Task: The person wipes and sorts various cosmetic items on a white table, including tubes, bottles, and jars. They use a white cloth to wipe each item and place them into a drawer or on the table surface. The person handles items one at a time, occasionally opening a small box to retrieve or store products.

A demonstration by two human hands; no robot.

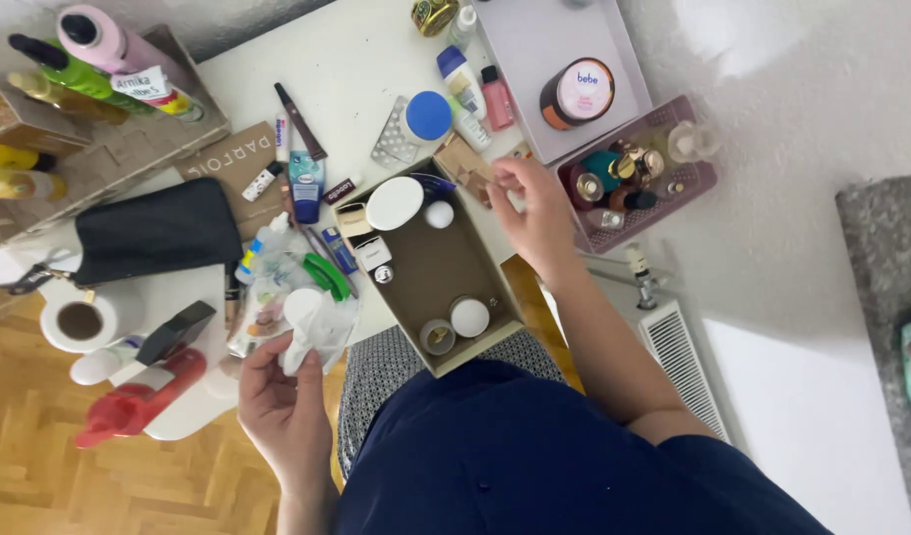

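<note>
My left hand (pixel 277 396) is at the table's near edge, closed on the lower end of a crumpled clear plastic pouch (pixel 317 322) with white contents. My right hand (pixel 537 213) hovers over the table between an open cardboard box (pixel 426 272) and a pink perforated basket (pixel 688 183). Its fingertips are bunched close to a small brown carton (pixel 463 163), and I cannot make out whether they pinch anything. The cardboard box holds a white lid (pixel 394 202), a small white ball and two round jars (pixel 469 317).
A lilac tray (pixel 545 35) at the far side carries a round pink-lidded jar (pixel 579 91). Tubes, a blister pack and a blue-capped jar (pixel 428 116) lie scattered. At the left are a black pouch (pixel 153 233), a paper roll (pixel 79 319) and bottles in a box. A radiator (pixel 678 357) stands on the right.
</note>
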